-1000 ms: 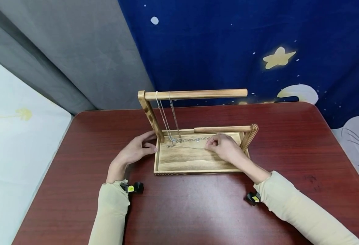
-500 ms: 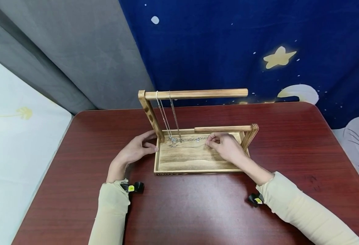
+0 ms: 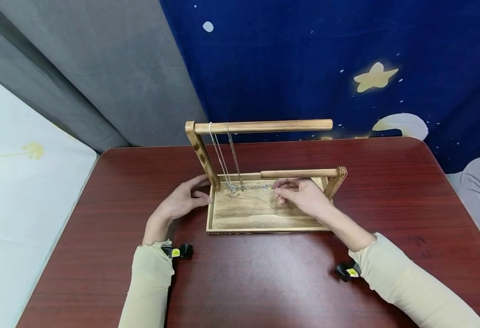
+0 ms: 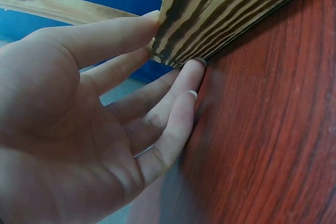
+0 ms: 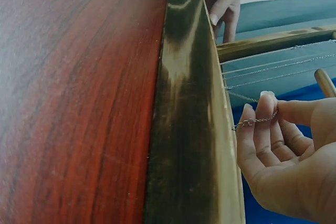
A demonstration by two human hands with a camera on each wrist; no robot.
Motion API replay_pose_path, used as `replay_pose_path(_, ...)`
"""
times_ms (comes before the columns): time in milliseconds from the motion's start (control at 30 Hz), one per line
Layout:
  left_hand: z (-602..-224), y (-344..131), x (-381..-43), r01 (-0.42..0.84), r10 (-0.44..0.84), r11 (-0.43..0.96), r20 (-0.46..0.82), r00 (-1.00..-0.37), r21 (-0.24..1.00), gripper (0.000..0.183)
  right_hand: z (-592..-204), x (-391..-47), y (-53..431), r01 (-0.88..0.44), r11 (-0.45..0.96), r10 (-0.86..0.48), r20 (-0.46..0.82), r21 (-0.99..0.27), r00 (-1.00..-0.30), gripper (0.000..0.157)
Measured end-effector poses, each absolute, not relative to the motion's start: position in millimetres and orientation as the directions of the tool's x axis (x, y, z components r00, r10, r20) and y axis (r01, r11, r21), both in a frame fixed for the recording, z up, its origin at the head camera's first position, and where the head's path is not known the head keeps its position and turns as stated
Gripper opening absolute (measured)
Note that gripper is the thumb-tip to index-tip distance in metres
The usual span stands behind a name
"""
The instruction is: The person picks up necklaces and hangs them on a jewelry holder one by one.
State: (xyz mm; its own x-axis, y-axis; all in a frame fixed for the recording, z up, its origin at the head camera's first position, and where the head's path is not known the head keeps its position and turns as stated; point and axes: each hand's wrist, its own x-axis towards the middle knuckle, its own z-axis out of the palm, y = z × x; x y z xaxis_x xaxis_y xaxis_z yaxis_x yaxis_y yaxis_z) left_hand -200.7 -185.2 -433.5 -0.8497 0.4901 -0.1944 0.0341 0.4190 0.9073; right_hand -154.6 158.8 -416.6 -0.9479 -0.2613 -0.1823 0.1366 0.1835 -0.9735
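In the head view, my left hand (image 3: 180,200) holds the left end of a wooden jewelry stand (image 3: 248,223), thumb at the tray's side wall and fingers by the post. Its thumb and fingertips touch the striped wooden end (image 4: 210,19) in the left wrist view. Over the tray, my right hand (image 3: 303,196) pinches a thin silver necklace (image 5: 252,122) between thumb and fingertips. The chain crosses the fingers and runs toward the left part of the tray. Two necklaces (image 3: 234,159) hang from the upper bar (image 3: 264,126), with a chunkier chain (image 3: 256,187) stretched low behind the right hand.
A lower wooden bar (image 3: 297,173) extends from the short right post (image 3: 336,182). The stand sits on a dark red table (image 3: 264,282) near its back edge. Behind are a blue starry curtain (image 3: 289,59) and a grey curtain (image 3: 113,59).
My right hand has turned slightly and its fingertips have parted a little, with a loop of the thin chain dropping below them. The left hand and the stand stay in place.
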Motion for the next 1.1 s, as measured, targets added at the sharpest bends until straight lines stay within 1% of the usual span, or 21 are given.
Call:
replay_pose_path(267, -433.9, -185.7, -200.6, 0.034, 0.498, 0.412, -0.194, -0.845, 0.911, 0.072, -405.9, -149.0, 159.6, 0.203, 0.145, -0.279, -0.237, -0.968, -0.931, 0.024)
replay_pose_path(400, -434.4, -185.8, -200.1, 0.032, 0.495, 0.413, -0.194, -0.847, 0.91, 0.072, -402.3, -147.3, 160.8, 0.197, 0.169, -0.299, -0.241, -0.966, -0.923, 0.024)
replay_pose_path(633, -433.4, -185.1, -200.2, 0.045, 0.495, 0.414, -0.184, -0.849, 0.909, 0.072, -393.2, -142.8, 164.4, 0.142, 0.227, -0.37, -0.22, -0.964, -0.903, 0.028)
replay_pose_path(767, -432.8, -184.8, -200.3, 0.048, 0.495, 0.417, -0.182, -0.849, 0.908, 0.072, -388.1, -139.6, 166.1, 0.105, 0.215, -0.426, -0.19, -0.971, -0.885, 0.033)
replay_pose_path(900, -433.9, -184.8, -200.6, 0.046, 0.498, 0.412, -0.183, -0.847, 0.91, 0.072, -382.9, -136.1, 168.2, 0.067, 0.199, -0.467, -0.155, -0.978, -0.87, 0.033)
replay_pose_path(1100, -434.5, -184.8, -200.6, 0.044, 0.495, 0.409, -0.181, -0.85, 0.911, 0.072, -374.1, -131.5, 172.8, -0.03, 0.26, -0.507, -0.109, -0.965, -0.855, 0.031)
